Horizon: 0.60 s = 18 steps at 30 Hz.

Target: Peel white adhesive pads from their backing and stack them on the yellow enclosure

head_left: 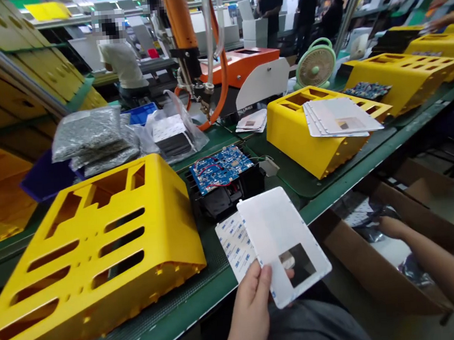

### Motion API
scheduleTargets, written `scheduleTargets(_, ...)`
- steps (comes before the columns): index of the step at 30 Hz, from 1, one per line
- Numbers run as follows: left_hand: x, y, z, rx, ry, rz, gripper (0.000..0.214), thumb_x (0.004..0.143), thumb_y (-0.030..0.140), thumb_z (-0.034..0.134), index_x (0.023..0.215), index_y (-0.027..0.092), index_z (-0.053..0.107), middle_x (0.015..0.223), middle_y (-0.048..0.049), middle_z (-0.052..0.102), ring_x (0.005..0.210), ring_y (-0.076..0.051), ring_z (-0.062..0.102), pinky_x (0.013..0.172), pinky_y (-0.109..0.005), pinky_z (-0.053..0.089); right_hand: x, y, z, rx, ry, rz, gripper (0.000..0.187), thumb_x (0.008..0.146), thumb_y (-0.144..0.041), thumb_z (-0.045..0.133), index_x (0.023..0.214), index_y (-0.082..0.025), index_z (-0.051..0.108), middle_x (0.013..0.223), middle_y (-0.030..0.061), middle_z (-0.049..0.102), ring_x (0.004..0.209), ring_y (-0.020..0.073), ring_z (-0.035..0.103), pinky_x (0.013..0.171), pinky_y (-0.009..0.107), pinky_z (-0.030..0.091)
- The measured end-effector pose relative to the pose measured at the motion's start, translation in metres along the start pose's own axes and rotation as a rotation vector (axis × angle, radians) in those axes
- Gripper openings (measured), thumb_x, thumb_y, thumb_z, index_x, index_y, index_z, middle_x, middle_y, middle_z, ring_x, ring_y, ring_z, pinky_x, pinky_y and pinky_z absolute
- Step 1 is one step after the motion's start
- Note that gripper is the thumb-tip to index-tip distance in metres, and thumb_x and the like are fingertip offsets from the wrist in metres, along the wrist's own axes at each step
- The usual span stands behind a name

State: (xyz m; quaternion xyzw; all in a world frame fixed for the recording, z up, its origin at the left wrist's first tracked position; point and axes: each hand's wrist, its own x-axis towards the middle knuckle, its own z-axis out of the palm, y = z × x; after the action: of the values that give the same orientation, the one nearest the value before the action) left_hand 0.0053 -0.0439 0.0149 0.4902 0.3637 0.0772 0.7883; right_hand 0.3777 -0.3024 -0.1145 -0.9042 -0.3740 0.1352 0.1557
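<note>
My left hand (252, 305) is closed on the lower left edge of white panels (273, 223), thumb in front and fingers behind. The front panel has a dark see-through window near its lower corner. Behind it, fanned out to the left, shows a sheet of printed adhesive backing (232, 242). To the right, my right hand (392, 227) reaches down into an open cardboard box (366, 264). Its fingers, partly hidden, seem closed on a crinkled plastic bag (370, 219). Just beyond the panels, a blue circuit board (222, 167) sits on a black assembly.
A large yellow housing (100, 251) lies on the green bench at left; another yellow housing (294, 134) carries white panels (340, 116). Bagged parts (92, 138) are piled behind. An orange hose (224, 82) hangs near a green fan (315, 65). Other people work in the background.
</note>
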Motion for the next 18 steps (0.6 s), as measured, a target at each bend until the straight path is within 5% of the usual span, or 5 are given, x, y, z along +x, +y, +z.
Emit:
scheduleTargets(5, 0.009, -0.002, 0.001, 0.020, 0.126, -0.014, 0.050, 0.080, 0.048, 0.059, 0.116, 0.014, 0.056, 0.092, -0.0112, 0.071, 0.088, -0.025, 0.064, 0.076, -0.034, 0.053, -0.024, -0.067, 0.020, 0.469, -0.425, -0.011, 0.048, 0.094, -0.050, 0.040, 0.077, -0.010, 0.059, 0.066, 0.0009, 0.057, 0.059, 0.0092, 0.057, 0.056, 0.019, 0.047)
scheduleTargets(9, 0.017, 0.007, 0.022, 0.086, 0.091, -0.015, 0.054, 0.080, 0.050, 0.058, 0.121, 0.015, 0.052, 0.099, -0.0136, 0.070, 0.083, -0.025, 0.064, 0.061, -0.030, 0.054, -0.030, -0.137, 0.003, 0.885, -0.686, -0.122, 0.054, 0.092, -0.057, 0.037, 0.116, -0.013, 0.054, 0.104, 0.0107, 0.062, 0.088, 0.0169, 0.063, 0.073, 0.027, 0.053)
scheduleTargets(11, 0.020, 0.013, 0.035, 0.133, 0.067, 0.003, 0.052, 0.081, 0.050, 0.057, 0.120, 0.015, 0.053, 0.101, -0.0134, 0.070, 0.082, -0.024, 0.064, 0.061, -0.029, 0.054, -0.035, -0.166, -0.016, 1.040, -0.684, -0.173, 0.053, 0.088, -0.055, 0.049, 0.121, -0.014, 0.050, 0.109, 0.0103, 0.060, 0.093, 0.0174, 0.061, 0.077, 0.028, 0.053)
scheduleTargets(14, 0.023, 0.016, 0.047, 0.259, 0.074, 0.078, 0.045, 0.082, 0.050, 0.055, 0.112, 0.016, 0.060, 0.103, -0.0117, 0.069, 0.081, -0.021, 0.064, 0.073, -0.030, 0.053, -0.041, -0.191, -0.048, 1.140, -0.548, -0.173, 0.032, 0.091, -0.042, 0.050, 0.102, -0.012, 0.057, 0.099, 0.0086, 0.062, 0.077, 0.0113, 0.061, 0.065, 0.020, 0.050)
scheduleTargets(18, 0.027, 0.015, 0.030, 0.388, 0.160, 0.242, 0.054, 0.081, 0.060, 0.047, 0.114, 0.019, 0.056, 0.094, -0.0088, 0.069, 0.069, -0.019, 0.063, 0.062, -0.028, 0.051, -0.037, -0.191, -0.087, 1.076, -0.189, -0.141, 0.026, 0.092, -0.039, 0.050, 0.102, -0.016, 0.058, 0.094, 0.0062, 0.062, 0.070, 0.0087, 0.057, 0.060, 0.017, 0.049)
